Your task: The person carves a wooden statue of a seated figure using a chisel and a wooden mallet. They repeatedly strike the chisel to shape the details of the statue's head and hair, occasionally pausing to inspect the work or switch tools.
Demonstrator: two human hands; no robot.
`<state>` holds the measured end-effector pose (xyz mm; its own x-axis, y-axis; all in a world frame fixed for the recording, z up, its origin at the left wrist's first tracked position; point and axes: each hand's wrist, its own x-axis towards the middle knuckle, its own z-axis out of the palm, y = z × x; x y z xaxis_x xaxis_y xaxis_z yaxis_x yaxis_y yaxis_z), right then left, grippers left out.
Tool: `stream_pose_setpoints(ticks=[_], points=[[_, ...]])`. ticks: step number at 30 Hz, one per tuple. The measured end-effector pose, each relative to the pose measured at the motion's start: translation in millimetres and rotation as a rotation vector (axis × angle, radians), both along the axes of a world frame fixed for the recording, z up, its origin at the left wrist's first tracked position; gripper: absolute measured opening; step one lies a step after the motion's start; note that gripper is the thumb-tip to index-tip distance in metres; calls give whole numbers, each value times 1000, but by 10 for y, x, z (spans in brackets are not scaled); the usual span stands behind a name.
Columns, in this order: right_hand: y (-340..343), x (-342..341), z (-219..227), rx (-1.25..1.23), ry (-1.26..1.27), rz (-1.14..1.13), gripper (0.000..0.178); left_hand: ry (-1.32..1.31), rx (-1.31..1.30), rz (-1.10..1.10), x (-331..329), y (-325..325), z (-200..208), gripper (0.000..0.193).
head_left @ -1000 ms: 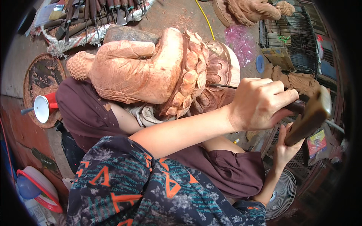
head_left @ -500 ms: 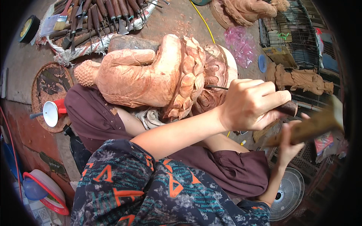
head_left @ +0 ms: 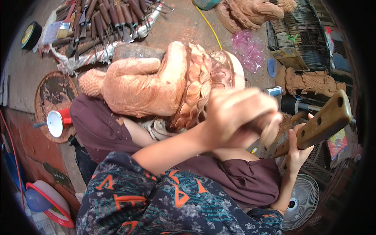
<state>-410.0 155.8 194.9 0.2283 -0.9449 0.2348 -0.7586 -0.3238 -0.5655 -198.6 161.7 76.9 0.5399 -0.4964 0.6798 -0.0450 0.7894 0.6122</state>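
Note:
A carved wooden Buddha statue (head_left: 141, 90) lies on its side across my lap, its knobbed head to the left. Its petalled lotus base (head_left: 196, 84) points right. My left hand (head_left: 241, 117), smeared by motion, is closed just right of the base, around the dark handle of a chisel (head_left: 256, 126). The chisel's blade is hidden by the hand. Farther right, my right hand (head_left: 298, 150) grips a flat wooden mallet (head_left: 323, 120) with holes along it, tilted up to the right.
Several chisels (head_left: 102, 19) lie on a white sack at the far left, by a paintbrush (head_left: 64, 30). A round basket (head_left: 56, 88) bears a red-and-white cup (head_left: 55, 123). At right are a wire cage (head_left: 301, 35), another carving (head_left: 309, 82) and a fan (head_left: 299, 201).
My left hand has moved left and down with the chisel, off the base. In my right hand the mallet now sits more steeply tilted and less blurred. The statue has shifted slightly down in view.

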Motion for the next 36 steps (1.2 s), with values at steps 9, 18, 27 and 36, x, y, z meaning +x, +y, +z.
stream_pose_setpoints(ticks=[9, 18, 27, 36], points=[[16, 16, -10, 248, -20, -50, 63, 437, -353, -1371, 452, 380, 542, 26], [37, 69, 16, 291, -59, -50, 65, 578, -175, -1386, 348, 601, 523, 47], [-158, 174, -46, 239, -267, 23, 62, -179, 19, -247, -16, 54, 457, 42], [-353, 189, -144, 3, -406, 128, 66, -264, 162, 13, -415, -316, 309, 46]])
